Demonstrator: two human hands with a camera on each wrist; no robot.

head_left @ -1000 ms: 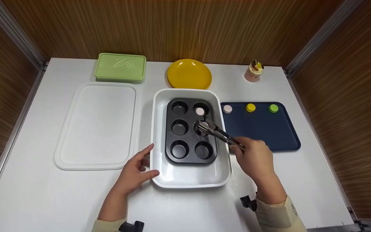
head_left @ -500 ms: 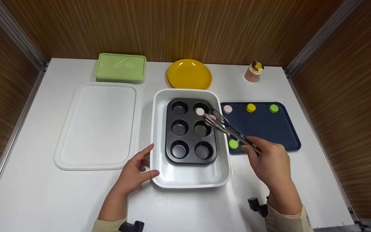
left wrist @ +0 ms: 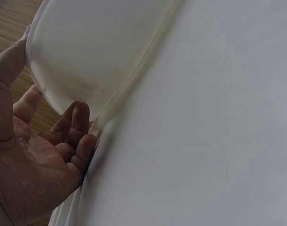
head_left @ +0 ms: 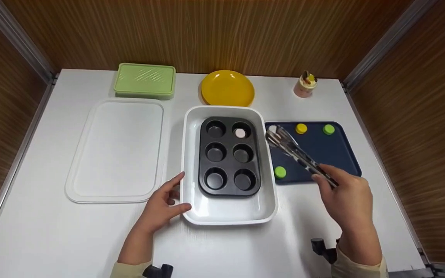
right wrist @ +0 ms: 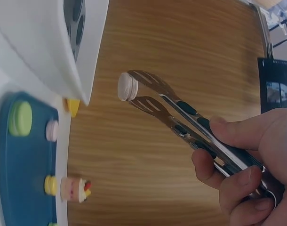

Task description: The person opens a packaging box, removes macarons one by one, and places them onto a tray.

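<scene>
My right hand [head_left: 348, 197] grips a pair of metal tongs [head_left: 303, 156] by the handles. In the right wrist view, a pale pink macaron [right wrist: 127, 86] is pinched between the slotted tong tips, which hang over the left part of the dark blue tray [head_left: 323, 158]. My left hand [head_left: 162, 206] touches the left rim of a white bin [head_left: 228, 212] with thumb and index finger. Inside the bin lies a black muffin tin [head_left: 229, 162]. Another pale pink macaron [head_left: 240, 133] sits in its top right cup; the other cups are bare.
On the tray stand a yellow macaron [head_left: 301, 128], green macarons [head_left: 328, 129] and a pale pink one [right wrist: 51, 131]. A white lid [head_left: 118, 150] lies left of the bin. Behind are a green box [head_left: 144, 80], a yellow plate [head_left: 227, 88] and a dessert cup [head_left: 304, 85].
The tongs have lifted a pale pink macaron out of the middle right cup. My right hand has carried it right, from the tin to over the tray. The left hand stays put.
</scene>
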